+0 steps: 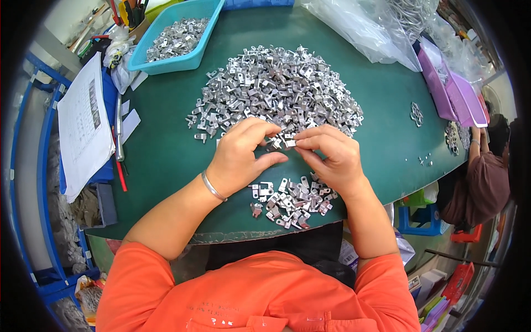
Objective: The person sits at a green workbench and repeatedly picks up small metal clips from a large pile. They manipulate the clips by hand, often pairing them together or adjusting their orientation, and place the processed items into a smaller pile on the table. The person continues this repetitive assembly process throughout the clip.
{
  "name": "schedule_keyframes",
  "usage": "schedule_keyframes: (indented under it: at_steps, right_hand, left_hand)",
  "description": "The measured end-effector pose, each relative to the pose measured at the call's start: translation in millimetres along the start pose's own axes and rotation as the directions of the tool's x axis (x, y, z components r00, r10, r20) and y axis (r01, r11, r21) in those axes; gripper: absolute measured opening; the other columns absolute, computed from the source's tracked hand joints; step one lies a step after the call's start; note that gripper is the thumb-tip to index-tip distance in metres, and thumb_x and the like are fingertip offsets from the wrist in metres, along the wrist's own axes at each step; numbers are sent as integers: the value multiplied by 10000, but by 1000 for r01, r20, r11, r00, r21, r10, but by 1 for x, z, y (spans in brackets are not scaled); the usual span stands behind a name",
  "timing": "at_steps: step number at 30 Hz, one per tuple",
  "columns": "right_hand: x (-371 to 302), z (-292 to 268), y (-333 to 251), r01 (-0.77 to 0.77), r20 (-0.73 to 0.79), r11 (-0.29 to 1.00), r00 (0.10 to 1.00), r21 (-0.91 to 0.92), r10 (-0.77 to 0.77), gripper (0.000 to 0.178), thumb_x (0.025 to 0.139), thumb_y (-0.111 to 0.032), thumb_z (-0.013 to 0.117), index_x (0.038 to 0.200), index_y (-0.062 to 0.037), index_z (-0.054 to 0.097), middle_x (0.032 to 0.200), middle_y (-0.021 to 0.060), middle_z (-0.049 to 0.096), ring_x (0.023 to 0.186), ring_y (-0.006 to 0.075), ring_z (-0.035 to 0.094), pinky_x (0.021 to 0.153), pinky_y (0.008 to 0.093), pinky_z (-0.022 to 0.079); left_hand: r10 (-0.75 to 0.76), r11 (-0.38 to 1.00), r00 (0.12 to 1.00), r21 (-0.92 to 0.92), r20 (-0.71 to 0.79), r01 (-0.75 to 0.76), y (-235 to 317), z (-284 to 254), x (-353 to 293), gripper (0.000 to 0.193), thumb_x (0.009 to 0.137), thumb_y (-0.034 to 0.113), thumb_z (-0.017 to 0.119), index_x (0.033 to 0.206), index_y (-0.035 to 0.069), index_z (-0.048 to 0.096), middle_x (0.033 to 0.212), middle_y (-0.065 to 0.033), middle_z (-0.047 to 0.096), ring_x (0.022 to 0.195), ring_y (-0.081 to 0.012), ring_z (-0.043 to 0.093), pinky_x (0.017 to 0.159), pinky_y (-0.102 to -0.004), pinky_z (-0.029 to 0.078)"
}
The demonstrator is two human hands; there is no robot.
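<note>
Pinching a small silver bracket (pixel 290 144) at the fingertips of the right hand (pixel 337 160), right by the near edge of a big bracket heap (pixel 282 88) on the green tabletop (pixel 155 191); curling the left hand (pixel 237 152) opposite, holding its thumb and index finger apart, cannot tell whether gripping anything with the other fingers; wearing a silver bangle (pixel 213 187) on the left wrist; seeing a smaller bracket pile (pixel 296 203) between the forearms, near the table's front edge; spotting a turquoise basket (pixel 166 66) of small metal pieces at far left; noting a sheaf of papers (pixel 80 135) at left, beside a metal rod (pixel 118 124) and a red pen (pixel 121 177); catching a clear plastic bag (pixel 365 30) at far right, purple trays (pixel 437 91) beside it, and a person (pixel 488 185) in a brown top past the table
</note>
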State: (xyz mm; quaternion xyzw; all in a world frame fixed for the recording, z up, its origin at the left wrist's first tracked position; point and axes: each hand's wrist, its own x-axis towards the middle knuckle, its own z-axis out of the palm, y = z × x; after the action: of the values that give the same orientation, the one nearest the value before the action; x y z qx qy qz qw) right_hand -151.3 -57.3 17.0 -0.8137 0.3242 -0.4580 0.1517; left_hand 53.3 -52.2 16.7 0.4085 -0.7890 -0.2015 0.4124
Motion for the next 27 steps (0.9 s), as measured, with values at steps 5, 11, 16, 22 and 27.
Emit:
schedule_keyframes:
  at_steps: [5,11,16,22,27]
  right_hand:
    - [1,-1,-3,59,19,998,998,28,-60,190,669,24,749,812,-32,637,884,88,668,765,249,651,644,325,533]
    - [4,-22,4,-192,-102,980,975,44,196,98,743,7,718,822,-17,666,756,82,646,670,209,617,591,299,491]
    - [-6,-48,21,-355,95,934,929,-39,357,72,737,-35,717,796,-28,677,721,86,618,654,238,607,580,329,474]
    - [-9,-44,14,-369,194,902,890,-224,412,121,730,-99,719,829,-40,682,774,101,628,771,285,625,696,384,500]
    - [-14,-43,21,-365,234,900,878,-237,418,169,729,-89,727,883,-34,682,799,98,647,765,261,645,686,367,511]
  left_hand:
    - [-15,980,999,-198,32,21,1,3,-4,278,711,30,775,957,0,649,867,-86,619,713,-164,628,639,-269,520]
    - [8,972,998,-235,-54,-20,4,-4,-3,199,748,-68,718,906,14,630,906,-84,637,789,-148,622,679,-252,511]
    - [-46,999,857,-10,-514,47,-28,-60,37,167,762,29,752,902,32,660,834,-33,650,707,-84,592,654,-208,483]
    - [-147,748,843,500,-517,437,-119,-168,84,251,808,169,706,1025,45,679,932,-79,688,837,-167,643,761,-309,513]
    - [-152,934,949,273,-277,230,-67,-96,52,226,812,116,709,1020,33,681,843,-40,648,754,-111,598,706,-251,493]
